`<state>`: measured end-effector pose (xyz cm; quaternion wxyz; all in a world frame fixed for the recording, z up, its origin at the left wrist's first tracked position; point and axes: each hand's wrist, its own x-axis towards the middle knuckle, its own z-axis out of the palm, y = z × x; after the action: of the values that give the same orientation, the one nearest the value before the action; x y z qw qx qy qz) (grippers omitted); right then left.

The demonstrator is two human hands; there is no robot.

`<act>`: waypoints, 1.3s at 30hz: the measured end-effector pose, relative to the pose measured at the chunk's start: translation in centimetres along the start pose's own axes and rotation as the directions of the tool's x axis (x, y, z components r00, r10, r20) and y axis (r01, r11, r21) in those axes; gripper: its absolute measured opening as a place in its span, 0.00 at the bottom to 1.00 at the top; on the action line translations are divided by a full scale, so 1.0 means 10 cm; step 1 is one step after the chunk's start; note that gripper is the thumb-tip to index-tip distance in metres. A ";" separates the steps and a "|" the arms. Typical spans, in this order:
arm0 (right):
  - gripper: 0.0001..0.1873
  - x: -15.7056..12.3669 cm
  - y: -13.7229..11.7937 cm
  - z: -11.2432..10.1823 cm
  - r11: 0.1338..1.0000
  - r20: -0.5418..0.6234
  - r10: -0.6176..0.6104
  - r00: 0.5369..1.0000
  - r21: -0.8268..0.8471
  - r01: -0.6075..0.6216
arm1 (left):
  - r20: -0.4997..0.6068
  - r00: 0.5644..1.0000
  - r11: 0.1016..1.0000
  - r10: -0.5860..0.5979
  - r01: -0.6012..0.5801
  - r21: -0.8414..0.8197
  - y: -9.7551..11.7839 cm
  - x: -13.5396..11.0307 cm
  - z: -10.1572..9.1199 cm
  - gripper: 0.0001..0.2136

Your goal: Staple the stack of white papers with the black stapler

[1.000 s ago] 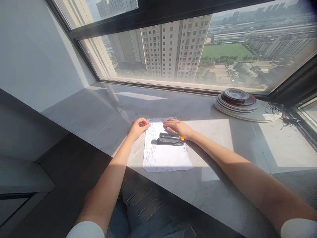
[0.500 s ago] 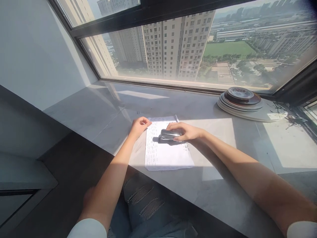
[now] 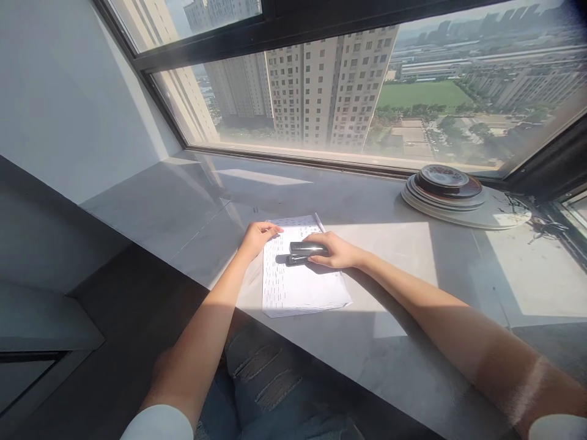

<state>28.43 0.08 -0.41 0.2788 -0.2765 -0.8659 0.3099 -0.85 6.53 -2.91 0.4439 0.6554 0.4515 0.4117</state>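
A stack of white paper (image 3: 302, 287), marked with many short dark dashes, lies on the grey stone sill. My right hand (image 3: 342, 250) is wrapped round a black stapler (image 3: 308, 248), which is over the middle of the sheets with its nose pointing left and its jaws apart. At the paper's upper left edge, my left hand (image 3: 259, 237) has its thumb and fingertips closed on the margin. A thin white stick, perhaps a pen (image 3: 319, 221), lies by the top right corner of the paper.
Stacked plates (image 3: 443, 189) stand at the back right of the sill (image 3: 389, 256), near some dark wires (image 3: 548, 227). A dark-framed window (image 3: 302, 160) runs along the back. The sill's front edge slants down to the right above my legs.
The stapler and my right hand have moved a little left, and the nose of the stapler has opened wider. The paper has shifted slightly left, while my left hand keeps its pinch.
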 end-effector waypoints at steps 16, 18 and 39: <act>0.14 0.03 0.06 0.00 0.997 0.016 -0.010 1.000 0.077 0.009 | 0.015 0.999 0.999 0.047 -0.047 0.006 0.09 -0.03 -0.02 0.27; 0.14 0.03 0.05 0.00 0.996 0.020 -0.007 1.000 0.088 0.005 | 0.033 0.999 1.000 0.003 -0.003 -0.009 0.11 -0.05 0.00 0.24; 0.14 0.02 0.06 0.01 0.996 0.002 -0.007 1.000 0.093 0.007 | 0.064 0.996 0.996 0.054 -0.058 0.064 0.08 -0.04 -0.04 0.36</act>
<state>28.43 0.59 -0.80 0.2916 -0.2596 -0.8519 0.3492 -1.11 6.10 -2.06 0.4242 0.6947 0.4322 0.3880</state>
